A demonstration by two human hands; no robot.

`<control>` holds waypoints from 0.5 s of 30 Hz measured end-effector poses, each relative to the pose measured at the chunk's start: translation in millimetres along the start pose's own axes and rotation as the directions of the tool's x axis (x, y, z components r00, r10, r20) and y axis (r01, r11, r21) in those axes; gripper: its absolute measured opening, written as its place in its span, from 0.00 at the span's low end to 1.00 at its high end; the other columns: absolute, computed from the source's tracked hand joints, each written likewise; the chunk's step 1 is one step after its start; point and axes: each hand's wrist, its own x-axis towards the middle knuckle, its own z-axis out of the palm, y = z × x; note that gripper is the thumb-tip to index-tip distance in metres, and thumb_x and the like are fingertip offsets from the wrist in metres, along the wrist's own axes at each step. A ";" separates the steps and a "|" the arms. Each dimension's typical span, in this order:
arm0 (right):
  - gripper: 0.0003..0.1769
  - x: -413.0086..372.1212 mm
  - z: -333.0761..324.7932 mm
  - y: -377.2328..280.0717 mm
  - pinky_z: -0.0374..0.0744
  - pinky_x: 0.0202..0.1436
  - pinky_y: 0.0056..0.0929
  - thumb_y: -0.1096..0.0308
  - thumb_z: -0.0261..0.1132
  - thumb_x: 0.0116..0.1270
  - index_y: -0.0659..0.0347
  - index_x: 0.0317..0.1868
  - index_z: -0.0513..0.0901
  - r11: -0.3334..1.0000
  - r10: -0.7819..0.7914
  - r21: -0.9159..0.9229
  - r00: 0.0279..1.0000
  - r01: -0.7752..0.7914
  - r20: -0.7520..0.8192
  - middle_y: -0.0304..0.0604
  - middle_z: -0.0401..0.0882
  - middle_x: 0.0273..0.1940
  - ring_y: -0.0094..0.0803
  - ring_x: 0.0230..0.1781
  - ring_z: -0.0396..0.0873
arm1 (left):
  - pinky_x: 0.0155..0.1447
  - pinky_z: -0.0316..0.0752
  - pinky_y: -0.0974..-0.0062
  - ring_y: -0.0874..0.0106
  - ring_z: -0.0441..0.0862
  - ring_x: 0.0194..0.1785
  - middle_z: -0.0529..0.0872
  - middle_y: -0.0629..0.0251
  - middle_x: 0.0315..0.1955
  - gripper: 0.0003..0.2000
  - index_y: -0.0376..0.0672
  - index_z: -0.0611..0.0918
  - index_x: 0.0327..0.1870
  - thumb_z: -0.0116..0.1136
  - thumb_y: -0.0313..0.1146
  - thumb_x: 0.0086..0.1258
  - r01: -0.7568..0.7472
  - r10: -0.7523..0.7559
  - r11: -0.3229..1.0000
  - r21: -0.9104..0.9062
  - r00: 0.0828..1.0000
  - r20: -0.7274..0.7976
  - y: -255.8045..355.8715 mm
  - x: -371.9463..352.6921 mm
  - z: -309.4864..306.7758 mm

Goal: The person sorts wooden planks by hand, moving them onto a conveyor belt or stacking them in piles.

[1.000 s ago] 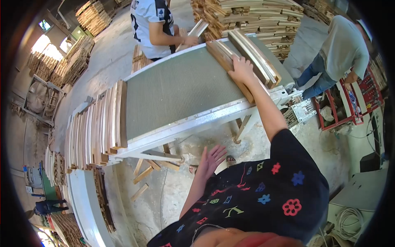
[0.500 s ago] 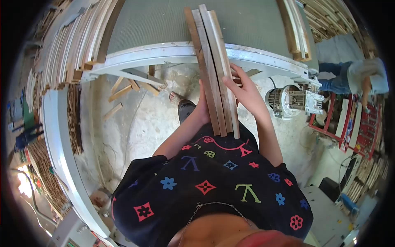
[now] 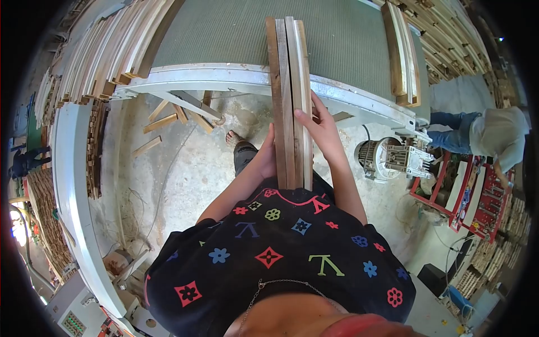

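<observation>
Several long wooden strips [image 3: 289, 106] stand side by side as one bundle in front of my body, their far ends over the green ribbed belt [image 3: 224, 33] and their near ends against my shirt. My left hand [image 3: 266, 157] presses on the bundle's left side, its thumb up and its other fingers mostly hidden. On the right side, my right hand [image 3: 321, 126] grips the bundle, thumb on the near face and fingers bent at the edge. The strips cross above the belt's pale metal frame rail [image 3: 348, 90].
Stacked strips [image 3: 120, 50] lie at the belt's left, a smaller stack [image 3: 401, 56] at its right. A motor [image 3: 390, 159] is below the rail. Loose wood pieces [image 3: 160, 122] lie on the floor. A person [image 3: 483, 132] stands at the right by a red rack [image 3: 483, 196].
The bundle has turned more upright in view, and its near ends now line up more evenly. Both hands have shifted slightly with it. The view has moved a little.
</observation>
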 end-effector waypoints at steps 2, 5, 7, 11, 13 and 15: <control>0.38 1.7 -7.1 -0.4 0.77 0.50 0.23 0.61 0.64 0.73 0.59 0.78 0.59 1.000 0.020 0.007 0.999 -0.020 0.040 0.43 0.82 0.47 0.23 0.44 0.79 | 0.65 0.75 0.49 0.52 0.79 0.62 0.75 0.50 0.65 0.48 0.44 0.64 0.75 0.33 0.78 0.66 -0.014 0.017 0.999 -0.044 0.998 0.063 6.1 3.3 -3.7; 0.37 -10.1 -16.8 -20.7 0.74 0.57 0.24 0.61 0.61 0.75 0.59 0.79 0.57 0.989 -0.096 0.121 0.990 0.084 0.103 0.43 0.80 0.52 0.25 0.51 0.76 | 0.66 0.75 0.57 0.60 0.77 0.64 0.77 0.56 0.64 0.44 0.45 0.64 0.75 0.29 0.73 0.71 -0.101 0.098 0.995 0.026 0.989 0.107 40.6 -3.5 48.5; 0.38 -28.0 -17.2 -51.7 0.69 0.65 0.27 0.59 0.60 0.76 0.57 0.80 0.55 0.950 -0.264 0.216 0.949 0.225 0.175 0.44 0.74 0.61 0.27 0.58 0.73 | 0.67 0.75 0.61 0.64 0.78 0.64 0.77 0.59 0.64 0.39 0.46 0.64 0.75 0.31 0.69 0.75 -0.186 0.182 0.982 0.036 0.979 0.098 69.4 -8.9 90.8; 0.50 -54.6 -14.4 -88.9 0.65 0.69 0.38 0.43 0.67 0.65 0.58 0.79 0.57 0.915 -0.404 0.060 0.899 0.400 0.168 0.46 0.61 0.76 0.37 0.71 0.66 | 0.67 0.75 0.63 0.66 0.78 0.64 0.77 0.61 0.64 0.37 0.47 0.65 0.74 0.33 0.67 0.77 -0.346 0.327 0.934 0.090 0.928 0.176 98.5 -9.3 125.2; 0.51 -60.7 -13.2 -91.5 0.63 0.71 0.40 0.40 0.68 0.63 0.58 0.78 0.59 0.901 -0.422 -0.042 0.895 0.432 0.148 0.47 0.58 0.78 0.39 0.74 0.63 | 0.67 0.76 0.64 0.67 0.78 0.64 0.77 0.61 0.63 0.36 0.47 0.65 0.74 0.34 0.66 0.77 -0.357 0.335 0.932 0.061 0.914 0.228 104.7 1.3 116.5; 0.49 -66.8 -7.2 -98.8 0.63 0.71 0.41 0.44 0.69 0.63 0.59 0.77 0.61 0.903 -0.420 -0.056 0.904 0.425 0.080 0.47 0.59 0.77 0.39 0.74 0.64 | 0.66 0.77 0.64 0.67 0.78 0.64 0.77 0.60 0.63 0.37 0.46 0.66 0.73 0.34 0.67 0.77 -0.338 0.317 0.941 0.023 0.903 0.290 105.1 0.6 116.5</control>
